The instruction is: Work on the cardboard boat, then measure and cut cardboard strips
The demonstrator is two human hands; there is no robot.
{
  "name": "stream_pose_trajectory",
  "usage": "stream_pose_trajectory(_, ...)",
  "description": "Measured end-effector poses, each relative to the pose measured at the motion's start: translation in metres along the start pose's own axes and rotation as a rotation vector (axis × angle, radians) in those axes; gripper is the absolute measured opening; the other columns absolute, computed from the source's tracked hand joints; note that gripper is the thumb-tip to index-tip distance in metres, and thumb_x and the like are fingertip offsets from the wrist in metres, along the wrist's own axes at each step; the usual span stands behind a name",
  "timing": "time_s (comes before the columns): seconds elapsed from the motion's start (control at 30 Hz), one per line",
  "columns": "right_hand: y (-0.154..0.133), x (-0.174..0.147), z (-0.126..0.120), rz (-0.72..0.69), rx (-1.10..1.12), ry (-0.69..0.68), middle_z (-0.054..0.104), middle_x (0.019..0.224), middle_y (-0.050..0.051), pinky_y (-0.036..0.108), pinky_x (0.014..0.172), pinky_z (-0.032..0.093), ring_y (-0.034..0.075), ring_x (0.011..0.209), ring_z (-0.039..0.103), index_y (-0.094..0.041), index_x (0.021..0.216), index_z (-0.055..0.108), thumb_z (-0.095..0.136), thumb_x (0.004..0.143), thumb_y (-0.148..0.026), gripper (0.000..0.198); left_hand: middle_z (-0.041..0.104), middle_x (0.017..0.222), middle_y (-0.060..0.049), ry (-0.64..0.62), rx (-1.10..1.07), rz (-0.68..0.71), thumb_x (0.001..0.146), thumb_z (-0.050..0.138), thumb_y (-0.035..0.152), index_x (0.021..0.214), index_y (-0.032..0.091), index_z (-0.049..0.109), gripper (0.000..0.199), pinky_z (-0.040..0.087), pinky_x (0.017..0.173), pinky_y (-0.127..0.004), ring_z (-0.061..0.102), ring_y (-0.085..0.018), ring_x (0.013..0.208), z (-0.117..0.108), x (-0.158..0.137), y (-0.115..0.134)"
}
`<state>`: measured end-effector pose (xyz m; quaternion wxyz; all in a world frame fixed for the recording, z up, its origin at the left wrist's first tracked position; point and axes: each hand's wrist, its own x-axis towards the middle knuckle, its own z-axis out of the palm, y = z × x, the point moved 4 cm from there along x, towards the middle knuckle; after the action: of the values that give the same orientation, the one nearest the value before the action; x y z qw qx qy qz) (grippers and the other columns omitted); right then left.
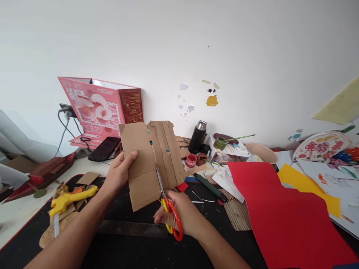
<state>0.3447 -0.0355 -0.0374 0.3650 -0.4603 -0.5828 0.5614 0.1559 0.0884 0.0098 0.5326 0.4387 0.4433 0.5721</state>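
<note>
Left hand: clamped on the cardboard, thumb on its near face
Right hand: wrapped round the handles of the scissors
Scissors: blades at 1 slit
Cardboard: held up over the bench

Wall: from my end I saw a yellow cutout and pale scraps stuck there.
Pink box: it stood by the wall, a phone near its foot.
Flask: it stood near a red jar.
Green jar: I could make out a brush at its mouth.
Glue gun: I spotted it lying toward the left.
Red sheet: it lay over part of a yellow sheet.
</note>
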Motion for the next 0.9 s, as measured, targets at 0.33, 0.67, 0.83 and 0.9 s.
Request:
stream_pose_trajectory(0.33,0.018,0.005,-0.003,-0.051,0.037,0.051,0.074,0.082,0.005,0.032,0.066,0.059,0.023,0.073,0.075,-0.018,0.11,0.071,0.09,0.077,-0.067,0.062,0.072,0.08,-0.001,0.12,-0.033,0.092,0.063,0.089,0.057,0.084,0.025,0.067,0.045,0.057,0.061,-0.032,0.069,-0.024,0.074,-0.005,0.0,0.007)
stream_pose_trajectory(0.67,0.0,0.008,-0.006,-0.03,0.249,0.24,0.062,0.063,-0.004,0.022,0.043,0.049,0.012,0.046,0.058,-0.016,0.11,0.069,0.085,0.078,-0.07,0.065,0.07,0.071,0.004,0.338,-0.222,-0.05,0.074,0.078,0.037,0.091,0.024,0.06,0.028,0.06,0.059,-0.036,0.068,-0.023,0.067,-0.019,0.008,0.017)
stream_pose_trajectory(0.83,-0.005,0.005,-0.019,-0.119,0.368,0.369,0.065,0.058,-0.002,0.022,0.038,0.044,0.013,0.038,0.057,-0.017,0.111,0.065,0.075,0.081,-0.082,0.072,0.071,0.072,0.003,0.331,-0.243,-0.092,0.069,0.082,0.037,0.093,0.024,0.065,0.032,0.061,0.056,-0.034,0.07,-0.023,0.066,-0.013,0.005,0.011)
stream_pose_trajectory(0.9,-0.006,0.006,-0.023,-0.145,0.408,0.413,0.064,0.056,-0.003,0.022,0.035,0.042,0.014,0.035,0.055,-0.019,0.108,0.062,0.074,0.08,-0.085,0.073,0.073,0.075,0.002,0.318,-0.216,-0.067,0.066,0.084,0.038,0.091,0.025,0.067,0.033,0.061,0.055,-0.033,0.069,-0.022,0.064,-0.008,0.004,0.008)
